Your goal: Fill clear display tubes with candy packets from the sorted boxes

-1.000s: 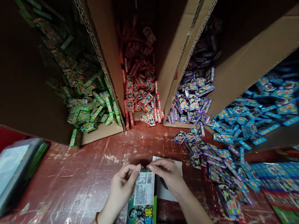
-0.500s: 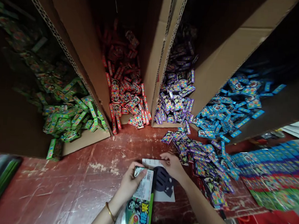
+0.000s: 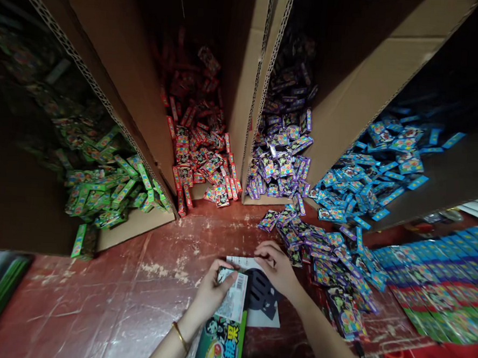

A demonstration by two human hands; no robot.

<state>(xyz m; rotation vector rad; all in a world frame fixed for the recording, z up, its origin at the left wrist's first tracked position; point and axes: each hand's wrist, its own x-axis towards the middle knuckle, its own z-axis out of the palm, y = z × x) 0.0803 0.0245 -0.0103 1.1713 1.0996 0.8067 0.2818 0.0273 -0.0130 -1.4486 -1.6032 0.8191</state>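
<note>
Left hand: I held green pack, likely steadying.
Right hand: curled right of pack, couldn't tell if holding.
White sheet: showed right of pack, likely handy.

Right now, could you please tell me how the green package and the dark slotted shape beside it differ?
The green package is colourfully printed; the dark slotted shape is plain and pierced by slots. The green package is gripped by the left hand; the dark slotted shape shows against a white sheet. The green package looks larger, even cut off by the frame; the dark slotted shape looks smaller.
</note>
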